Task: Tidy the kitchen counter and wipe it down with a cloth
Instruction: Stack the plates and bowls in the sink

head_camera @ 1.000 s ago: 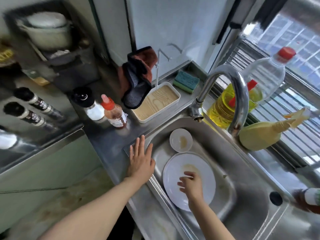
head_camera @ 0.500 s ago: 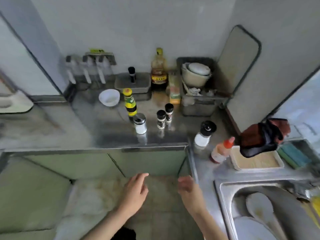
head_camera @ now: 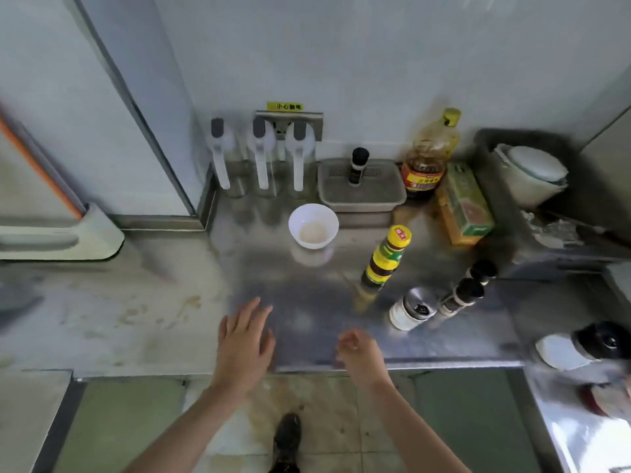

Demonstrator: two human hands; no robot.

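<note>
The steel counter point(head_camera: 307, 302) runs across the middle of the head view. On it stand a small white bowl point(head_camera: 313, 226), a yellow-capped sauce bottle point(head_camera: 387, 256), a steel-lidded shaker point(head_camera: 411, 308) and two black-capped spice bottles point(head_camera: 466, 291). My left hand point(head_camera: 244, 343) hovers flat over the counter's front edge, fingers apart, holding nothing. My right hand point(head_camera: 360, 353) is beside it, fingers loosely curled, empty. No cloth is in view.
At the back wall stand three dispensers point(head_camera: 261, 158), a grey lidded box point(head_camera: 362, 184) with a black-capped bottle on it, an oil bottle point(head_camera: 428, 155), a green-yellow carton point(head_camera: 464, 203) and a dish rack point(head_camera: 546, 186) with bowls. A black-lidded jar point(head_camera: 580, 346) stands at right.
The view swung from the sink to the counter on the left. Both hands left the sink and plate and came forward over the counter's front edge, still empty.
</note>
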